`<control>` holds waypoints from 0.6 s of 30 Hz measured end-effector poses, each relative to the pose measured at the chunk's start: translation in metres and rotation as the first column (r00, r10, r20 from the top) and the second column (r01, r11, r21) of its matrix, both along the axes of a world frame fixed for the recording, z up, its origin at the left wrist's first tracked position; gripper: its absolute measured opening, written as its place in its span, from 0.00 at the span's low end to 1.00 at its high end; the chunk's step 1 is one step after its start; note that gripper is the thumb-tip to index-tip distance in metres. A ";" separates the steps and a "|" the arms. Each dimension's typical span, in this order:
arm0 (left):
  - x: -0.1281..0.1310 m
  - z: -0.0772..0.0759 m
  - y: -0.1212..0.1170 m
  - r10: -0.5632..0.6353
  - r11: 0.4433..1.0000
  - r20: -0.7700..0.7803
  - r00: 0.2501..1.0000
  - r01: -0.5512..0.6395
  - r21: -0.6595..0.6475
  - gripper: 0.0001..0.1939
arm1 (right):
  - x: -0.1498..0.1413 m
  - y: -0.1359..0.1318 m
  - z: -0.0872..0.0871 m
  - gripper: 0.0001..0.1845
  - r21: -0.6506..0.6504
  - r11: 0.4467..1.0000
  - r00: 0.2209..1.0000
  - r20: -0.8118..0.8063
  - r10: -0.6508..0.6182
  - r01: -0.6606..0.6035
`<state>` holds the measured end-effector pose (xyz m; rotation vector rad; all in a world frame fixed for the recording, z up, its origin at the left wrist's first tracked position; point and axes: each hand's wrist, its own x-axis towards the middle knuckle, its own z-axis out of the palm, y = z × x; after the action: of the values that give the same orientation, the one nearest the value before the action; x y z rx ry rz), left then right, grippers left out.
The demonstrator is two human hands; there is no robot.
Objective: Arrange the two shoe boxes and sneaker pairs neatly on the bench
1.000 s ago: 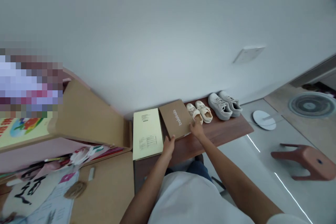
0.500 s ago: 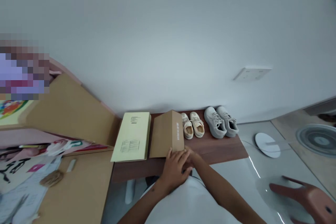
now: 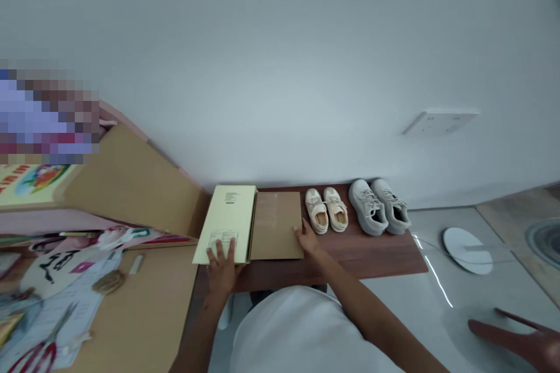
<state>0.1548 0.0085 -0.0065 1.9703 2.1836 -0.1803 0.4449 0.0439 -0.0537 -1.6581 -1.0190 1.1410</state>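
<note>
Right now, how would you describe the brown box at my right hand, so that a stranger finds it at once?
Against the pale wall stands a reddish-brown table. On it, the brown box lies between a yellow box and small cream shoes, the right hand at its edge. Its brown cardboard sets it apart from both.

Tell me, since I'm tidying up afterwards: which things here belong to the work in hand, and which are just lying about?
In the work:
pale yellow box, under the left hand
brown box, right hand at its edge
probably the small cream shoes and larger grey shoes, beside the brown box

Just lying about, it seems:
scissors
papers
reddish stool
</note>
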 end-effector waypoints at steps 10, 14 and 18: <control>0.045 0.005 0.012 -0.212 0.977 -0.044 0.976 0.212 -0.001 0.42 | 0.004 0.046 0.009 0.27 -0.016 1.000 0.946 0.325 0.001 0.004; 0.070 0.006 0.034 -0.383 0.922 0.052 0.922 0.385 -0.045 0.39 | 0.039 0.024 0.012 0.24 0.138 0.990 0.869 0.490 -0.068 -0.001; 0.099 0.009 0.043 -0.290 0.954 0.162 0.943 0.298 -0.022 0.39 | 0.101 -0.010 0.010 0.22 0.028 0.995 0.720 0.689 -0.089 0.096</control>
<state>0.2535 0.0519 0.0023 2.1952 1.7667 -0.1117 0.5455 0.0335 -0.0435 -2.1820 -1.3560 0.4262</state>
